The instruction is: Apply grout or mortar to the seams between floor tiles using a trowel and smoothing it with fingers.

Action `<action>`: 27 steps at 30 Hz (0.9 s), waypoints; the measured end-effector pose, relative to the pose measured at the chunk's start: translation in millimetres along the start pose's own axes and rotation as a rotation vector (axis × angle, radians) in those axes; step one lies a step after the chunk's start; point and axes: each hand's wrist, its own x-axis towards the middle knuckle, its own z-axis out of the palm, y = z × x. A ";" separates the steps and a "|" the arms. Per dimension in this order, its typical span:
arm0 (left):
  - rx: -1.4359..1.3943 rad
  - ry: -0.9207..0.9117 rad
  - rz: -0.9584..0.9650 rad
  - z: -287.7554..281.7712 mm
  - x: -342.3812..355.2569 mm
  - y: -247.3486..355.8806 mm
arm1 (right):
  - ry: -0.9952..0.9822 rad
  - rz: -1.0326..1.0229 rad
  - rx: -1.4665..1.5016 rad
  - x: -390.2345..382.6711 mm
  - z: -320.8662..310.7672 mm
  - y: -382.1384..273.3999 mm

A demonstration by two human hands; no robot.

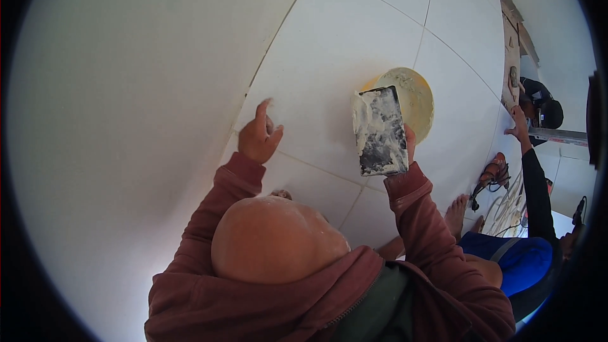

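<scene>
My right hand point(410, 142) grips a black rectangular plastering float point(382, 128). Whitish paste is smeared over the float's upturned face and thick along its left edge. Behind it stands a yellow bucket point(368, 83), partly covered by the float, with pale paste point(415, 98) inside. My left hand point(256, 136) is raised near the wall on the left, its index finger stretched out and thumb apart. Nothing shows in that hand, though its other fingers appear curled.
A plain white wall point(139, 88) rises on the left, meeting the white floor tiles point(342, 31). At the right, a person in blue shorts point(525, 266) stretches an arm forward. Beyond is another person in a dark cap point(551, 114). A corded orange power tool point(494, 174) lies by loose cables.
</scene>
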 end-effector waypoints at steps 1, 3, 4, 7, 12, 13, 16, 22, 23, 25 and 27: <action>0.006 0.003 -0.002 -4.7 4.7 -7.3 | 0.042 -0.011 -0.029 3.5 -5.2 -0.3; 0.727 -0.157 -0.095 -16.0 20.1 -6.8 | -0.035 0.005 -0.016 11.0 -32.7 -1.4; 0.728 -0.161 -0.091 -18.0 26.7 -6.6 | -0.111 0.021 -0.006 15.2 -45.8 -1.7; 0.967 -0.301 -0.273 -14.7 39.3 -10.0 | -0.115 -0.057 -0.104 27.2 -72.9 0.2; 1.058 -0.359 -0.386 -0.1 25.0 -28.0 | -0.114 -0.031 -0.094 23.2 -60.3 0.2; 1.056 -0.358 -0.383 0.1 19.9 -27.6 | -0.124 -0.027 -0.067 24.3 -62.2 -0.9; 0.977 -0.466 -0.317 -14.6 13.6 2.6 | -0.106 -0.007 -0.058 24.4 -64.0 -3.0; 1.070 -0.349 -0.211 -5.1 57.8 -8.1 | -0.117 -0.104 -0.275 30.7 -82.0 7.2; 1.066 -0.349 -0.212 -3.1 59.7 -8.1 | -0.117 -0.091 -0.266 32.9 -81.7 5.4; 1.071 -0.366 -0.341 -0.6 57.9 -8.3 | -0.117 -0.006 -0.148 26.4 -59.7 1.7; 1.076 -0.385 -0.351 -1.6 53.8 -9.8 | -0.111 0.080 -0.024 16.1 -36.7 0.1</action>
